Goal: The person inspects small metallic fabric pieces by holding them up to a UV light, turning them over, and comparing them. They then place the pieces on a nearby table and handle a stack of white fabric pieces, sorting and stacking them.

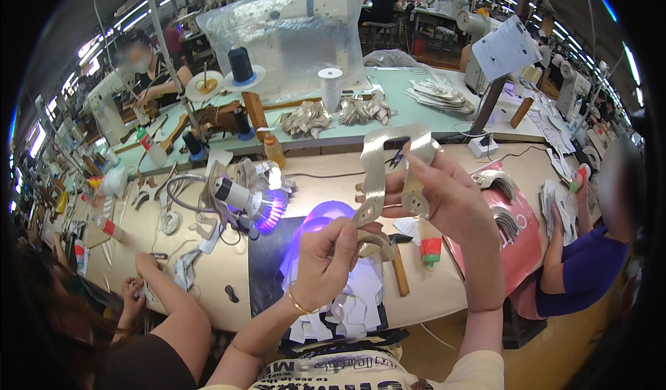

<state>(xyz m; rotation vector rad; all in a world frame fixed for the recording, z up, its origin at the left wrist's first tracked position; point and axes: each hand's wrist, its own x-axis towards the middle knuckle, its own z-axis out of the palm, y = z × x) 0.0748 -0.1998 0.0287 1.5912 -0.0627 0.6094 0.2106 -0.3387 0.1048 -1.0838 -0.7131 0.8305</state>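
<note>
Fingers (pixel 345 243) closed — left hand (pixel 320 271) pinching lower tip of one leg, right hand (pixel 454 199) gripping other leg of silver U-shaped shoe-upper piece (pixel 374 175). Piece held above gold-covered worktable (pixel 437 291); beneath, dark mat (pixel 264 272), white cut pieces (pixel 361 296); purple-lit lamp (pixel 269 211) at left; wooden-handled hammer (pixel 400 272) at right; punched holes (pixel 415 205) in leg ends. Sound handling likely needs light edge grip — legs untwisted, holes facing eyes.
</note>
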